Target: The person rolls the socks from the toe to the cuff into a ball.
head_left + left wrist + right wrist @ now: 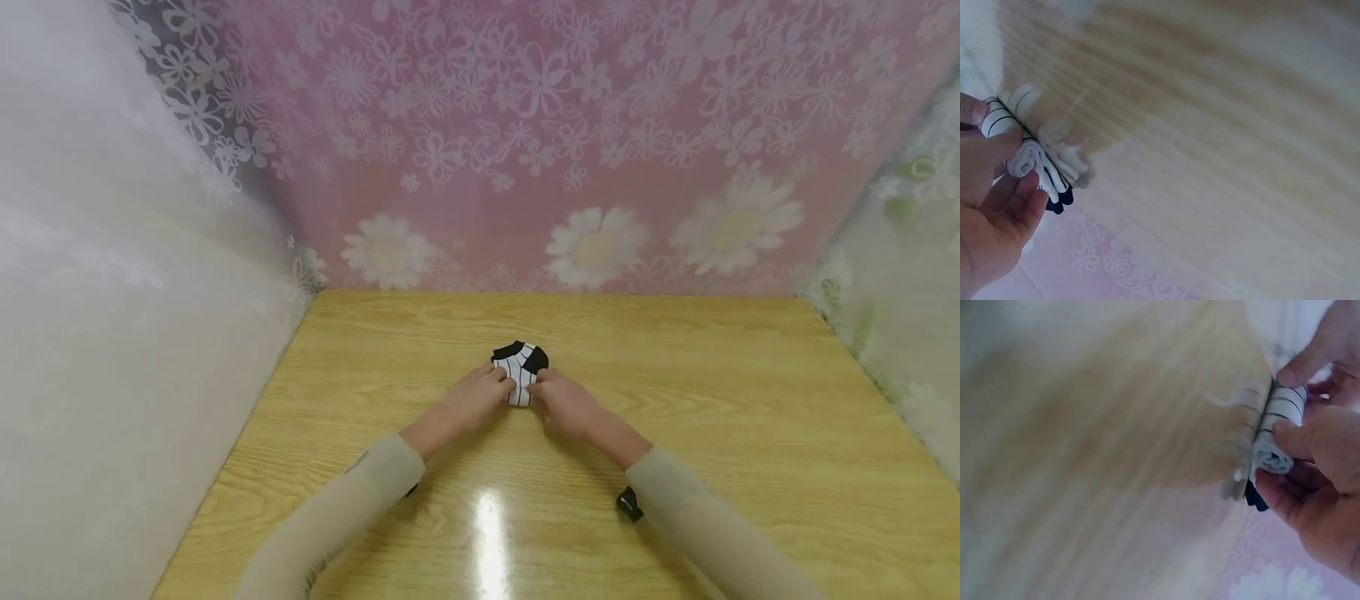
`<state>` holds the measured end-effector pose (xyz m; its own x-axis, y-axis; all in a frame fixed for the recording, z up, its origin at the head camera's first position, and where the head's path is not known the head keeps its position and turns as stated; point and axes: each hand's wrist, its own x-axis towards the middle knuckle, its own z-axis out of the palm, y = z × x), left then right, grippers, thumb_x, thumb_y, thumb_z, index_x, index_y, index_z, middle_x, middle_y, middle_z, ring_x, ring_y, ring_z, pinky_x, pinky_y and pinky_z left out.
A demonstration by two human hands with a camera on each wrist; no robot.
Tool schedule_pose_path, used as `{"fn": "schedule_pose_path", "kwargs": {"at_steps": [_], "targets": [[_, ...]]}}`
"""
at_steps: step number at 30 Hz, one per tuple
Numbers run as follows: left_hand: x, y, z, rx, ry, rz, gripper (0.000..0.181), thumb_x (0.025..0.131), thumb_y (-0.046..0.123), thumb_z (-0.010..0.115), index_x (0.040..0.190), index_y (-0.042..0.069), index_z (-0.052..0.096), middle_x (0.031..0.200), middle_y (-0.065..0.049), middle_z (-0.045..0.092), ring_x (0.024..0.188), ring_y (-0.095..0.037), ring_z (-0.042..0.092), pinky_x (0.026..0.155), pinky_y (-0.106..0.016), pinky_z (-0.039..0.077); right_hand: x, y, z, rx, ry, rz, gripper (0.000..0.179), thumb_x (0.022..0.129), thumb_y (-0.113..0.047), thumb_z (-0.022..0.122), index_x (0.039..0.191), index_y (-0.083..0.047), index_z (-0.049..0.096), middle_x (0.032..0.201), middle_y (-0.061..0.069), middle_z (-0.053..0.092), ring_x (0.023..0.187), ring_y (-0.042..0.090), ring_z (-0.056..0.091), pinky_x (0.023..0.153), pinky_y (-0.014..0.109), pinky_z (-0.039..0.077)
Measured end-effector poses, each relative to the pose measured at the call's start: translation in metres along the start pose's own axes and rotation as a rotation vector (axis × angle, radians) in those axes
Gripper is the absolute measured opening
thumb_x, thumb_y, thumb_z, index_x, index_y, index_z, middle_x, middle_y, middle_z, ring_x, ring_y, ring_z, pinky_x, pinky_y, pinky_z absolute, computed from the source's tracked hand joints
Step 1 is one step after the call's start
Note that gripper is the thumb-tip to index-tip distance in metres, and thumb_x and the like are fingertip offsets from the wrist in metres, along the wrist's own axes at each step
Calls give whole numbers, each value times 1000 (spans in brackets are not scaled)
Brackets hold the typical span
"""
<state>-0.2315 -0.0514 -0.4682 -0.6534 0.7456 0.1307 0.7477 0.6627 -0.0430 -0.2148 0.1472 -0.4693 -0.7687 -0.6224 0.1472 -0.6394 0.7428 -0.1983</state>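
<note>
A pair of white socks (517,367) with thin black stripes and black heel and cuff patches lies on the table, cuffs toward the back. The near end is curled into a tight roll (1285,409), whose spiral end shows in both wrist views. My left hand (478,400) pinches the left side of the roll between thumb and fingers. On the right side, my right hand (566,406) grips it the same way, thumb on top. The flat part of the socks stretches beyond the fingers, with dark edges (1063,199) stacked in layers.
The wood-grain table (712,400) extends around the hands. Behind it stands a pink flowered backdrop (487,208), with pale walls (150,333) at both sides. A small black object (629,504) shows beside the right sleeve.
</note>
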Motion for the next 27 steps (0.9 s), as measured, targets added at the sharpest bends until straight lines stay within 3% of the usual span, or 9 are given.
{"fn": "schedule_pose_path", "kwargs": {"at_steps": [3, 7, 10, 17, 19, 27], "targets": [[5, 0, 2, 37, -50, -16, 15, 97, 12, 62, 111, 11, 69, 108, -7, 64, 100, -22, 58, 88, -32, 51, 2, 4, -3, 38, 11, -9, 15, 88, 0, 66, 102, 1, 71, 84, 7, 56, 80, 22, 53, 70, 35, 49], [7, 1, 3, 55, -102, -46, 14, 99, 13, 61, 109, 12, 70, 108, -6, 62, 100, -21, 56, 87, -33, 51, -1, 6, -1, -36, 65, -48, 18, 86, -5, 71, 103, 1, 68, 90, 9, 58, 85, 26, 56, 75, 39, 51], [5, 2, 2, 67, -99, -52, 12, 99, 14, 60, 107, 13, 69, 107, -6, 58, 99, -22, 53, 84, -34, 52, -1, 7, 2, -72, 73, -70, 16, 88, -6, 71, 102, 1, 67, 91, 9, 58, 85, 28, 56, 77, 41, 51], [2, -1, 2, 87, -26, -60, 16, 99, 16, 61, 114, 13, 67, 112, -5, 61, 105, -22, 55, 87, -34, 51, 8, 10, -1, 34, -27, -27, 12, 93, -4, 63, 101, -1, 71, 84, 5, 55, 77, 20, 52, 68, 33, 48], [3, -2, 3, 102, -37, -50, 16, 99, 16, 61, 113, 14, 67, 113, -4, 63, 106, -22, 56, 88, -34, 51, 10, 11, -3, 54, -30, -21, 11, 92, -3, 63, 98, -2, 72, 82, 5, 55, 76, 20, 51, 66, 32, 46], [17, -4, 0, 96, -137, -45, 17, 99, 13, 60, 112, 13, 71, 113, -6, 64, 103, -23, 56, 90, -36, 51, 9, 12, -2, -6, 56, -5, 12, 88, -7, 69, 99, -2, 70, 94, 8, 61, 88, 27, 56, 79, 41, 51]]}}
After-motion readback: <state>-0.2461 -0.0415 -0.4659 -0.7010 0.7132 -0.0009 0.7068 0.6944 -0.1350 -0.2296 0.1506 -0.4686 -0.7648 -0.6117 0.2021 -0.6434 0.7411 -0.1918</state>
